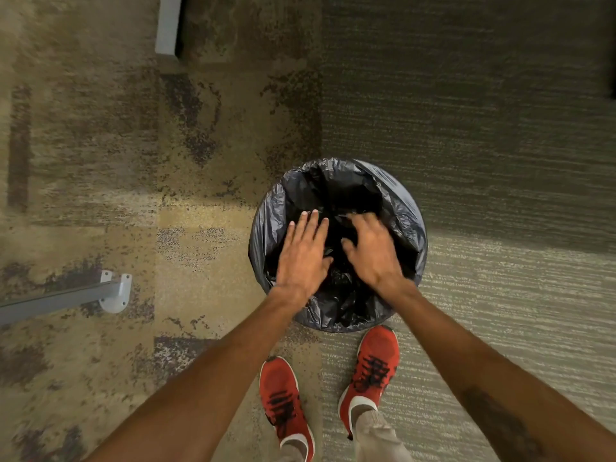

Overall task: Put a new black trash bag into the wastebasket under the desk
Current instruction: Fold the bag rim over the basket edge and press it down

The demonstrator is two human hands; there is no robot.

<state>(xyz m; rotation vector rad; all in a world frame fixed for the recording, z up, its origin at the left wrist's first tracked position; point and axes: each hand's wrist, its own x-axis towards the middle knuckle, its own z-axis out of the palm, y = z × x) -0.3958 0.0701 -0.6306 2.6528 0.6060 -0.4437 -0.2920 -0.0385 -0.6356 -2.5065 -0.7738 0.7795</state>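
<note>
Centre frame: your left hand (305, 258), grip open, and right hand (373, 251), fingers curled, inside the black trash bag (405, 208) lining the wastebasket (336, 328)

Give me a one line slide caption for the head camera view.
Both hands, left hand and right hand, press a black trash bag down inside a round wastebasket on carpet.
</note>
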